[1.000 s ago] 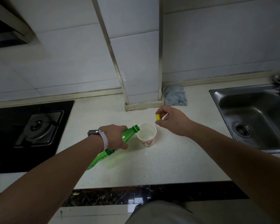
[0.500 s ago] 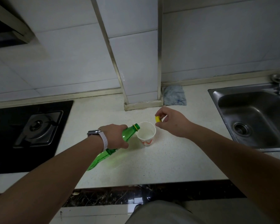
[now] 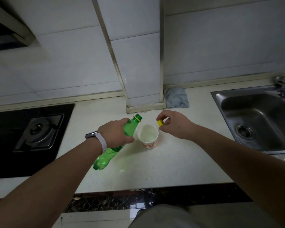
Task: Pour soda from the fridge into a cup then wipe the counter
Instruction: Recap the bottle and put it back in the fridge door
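My left hand (image 3: 115, 133) grips a green soda bottle (image 3: 105, 155) around its upper body. The bottle is uncapped and tilted, its open mouth raised up and to the left of the cup, no longer over the rim. A white paper cup (image 3: 148, 136) with an orange pattern stands upright on the white counter (image 3: 171, 165) and holds some liquid. My right hand (image 3: 173, 125) pinches the yellow bottle cap (image 3: 160, 122) just behind and right of the cup. A blue-grey cloth (image 3: 176, 97) lies against the wall behind.
A black gas hob (image 3: 28, 134) fills the counter's left side. A steel sink (image 3: 260, 119) with its tap base lies to the right. A tiled pillar (image 3: 141, 63) juts onto the counter behind the cup.
The bottle's neck has lifted away from the cup's rim and tipped back toward upright. My right hand with the cap has stayed near the cup, shifting slightly.
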Action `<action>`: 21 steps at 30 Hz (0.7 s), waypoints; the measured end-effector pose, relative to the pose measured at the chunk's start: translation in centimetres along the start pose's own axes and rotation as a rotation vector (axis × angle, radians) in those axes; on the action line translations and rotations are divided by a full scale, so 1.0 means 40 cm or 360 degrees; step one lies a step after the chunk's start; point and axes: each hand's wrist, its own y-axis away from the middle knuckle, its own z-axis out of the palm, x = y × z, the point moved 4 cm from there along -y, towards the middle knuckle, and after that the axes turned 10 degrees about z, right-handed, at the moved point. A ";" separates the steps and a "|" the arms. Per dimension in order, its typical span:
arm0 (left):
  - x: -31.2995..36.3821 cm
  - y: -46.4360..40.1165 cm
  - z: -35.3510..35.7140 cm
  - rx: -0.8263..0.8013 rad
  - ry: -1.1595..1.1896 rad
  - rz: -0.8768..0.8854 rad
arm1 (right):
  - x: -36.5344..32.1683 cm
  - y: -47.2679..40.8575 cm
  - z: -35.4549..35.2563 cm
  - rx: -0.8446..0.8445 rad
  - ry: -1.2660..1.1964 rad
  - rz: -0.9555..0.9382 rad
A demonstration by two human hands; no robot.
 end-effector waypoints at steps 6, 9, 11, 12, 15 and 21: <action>0.005 0.024 -0.003 0.0381 0.0185 0.0006 | -0.024 0.013 -0.011 -0.0051 -0.0135 -0.0017; 0.010 0.041 0.018 0.0524 0.0358 0.0006 | -0.035 0.012 -0.005 -0.0032 -0.0093 -0.0037; 0.015 0.048 0.031 0.0585 0.0456 0.0012 | -0.044 0.010 -0.001 -0.0017 -0.0061 -0.0063; 0.019 0.051 0.035 0.0615 0.0502 0.0022 | -0.050 0.010 0.000 -0.0014 -0.0056 -0.0083; 0.021 0.056 0.041 0.0675 0.0632 0.0063 | -0.086 0.013 -0.007 0.0015 -0.0064 -0.0157; 0.010 0.067 0.030 0.0731 0.0813 0.0181 | -0.216 0.035 -0.022 0.0041 0.0004 -0.0399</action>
